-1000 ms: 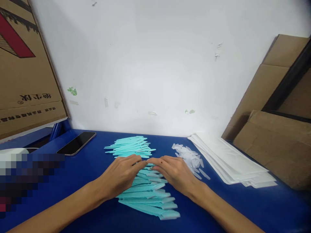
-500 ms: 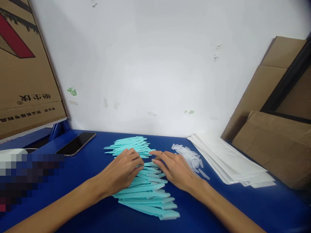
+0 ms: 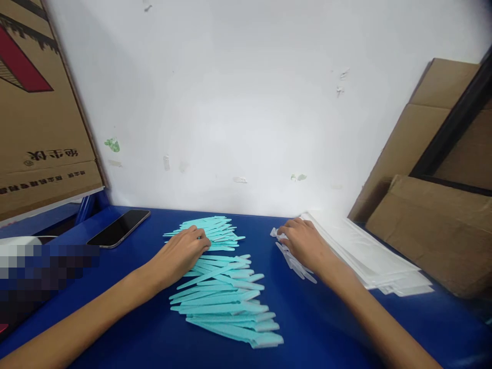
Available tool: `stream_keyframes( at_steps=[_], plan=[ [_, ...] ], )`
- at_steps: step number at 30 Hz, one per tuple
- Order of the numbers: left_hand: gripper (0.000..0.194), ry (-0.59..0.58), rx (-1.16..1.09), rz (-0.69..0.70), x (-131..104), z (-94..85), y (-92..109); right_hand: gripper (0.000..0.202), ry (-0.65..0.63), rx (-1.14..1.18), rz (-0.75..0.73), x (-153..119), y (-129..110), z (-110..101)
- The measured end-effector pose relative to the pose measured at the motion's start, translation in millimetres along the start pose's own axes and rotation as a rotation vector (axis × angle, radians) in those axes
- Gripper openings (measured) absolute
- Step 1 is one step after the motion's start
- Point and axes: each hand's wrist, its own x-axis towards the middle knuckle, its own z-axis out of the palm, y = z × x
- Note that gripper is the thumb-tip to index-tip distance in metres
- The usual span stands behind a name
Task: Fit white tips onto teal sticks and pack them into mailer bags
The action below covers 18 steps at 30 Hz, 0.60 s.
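My left hand (image 3: 188, 250) is at the back pile of turquoise eyebrow razors (image 3: 221, 236), its fingers pinched on one razor, mostly hidden by the hand. In front of it lies a long row of more turquoise razors (image 3: 230, 297), overlapping, their wider, pale-covered ends toward the right. On the right, my right hand (image 3: 305, 243) reaches over a heap of clear plastic blade covers (image 3: 294, 264). Its fingers are curled down into the heap, closed on a cover near the far end. The palm hides part of the heap.
White plastic bags (image 3: 369, 251) lie stacked at right, beside brown cardboard (image 3: 434, 230). A phone (image 3: 119, 229) rests at back left, near a large printed carton (image 3: 46, 118). The white wall (image 3: 230, 102) closes off the back of the blue table (image 3: 126, 328).
My hands have moved apart from the middle of the razors. The left went back and left to the rear pile; the right moved right onto the clear covers.
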Motion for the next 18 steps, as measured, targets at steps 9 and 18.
stream_keyframes(
  at_steps=[9, 18],
  plan=[
    [0.017, -0.014, 0.015, -0.033, -1.0, 1.1, -3.2, 0.009, -0.054, -0.032, 0.013, -0.1, -9.3, 10.2],
    [0.027, 0.057, 0.039, 0.027, -1.4, 6.8, -4.5, 0.016, 0.007, 0.027, -0.062, 1.3, -31.3, 10.3]
  ],
)
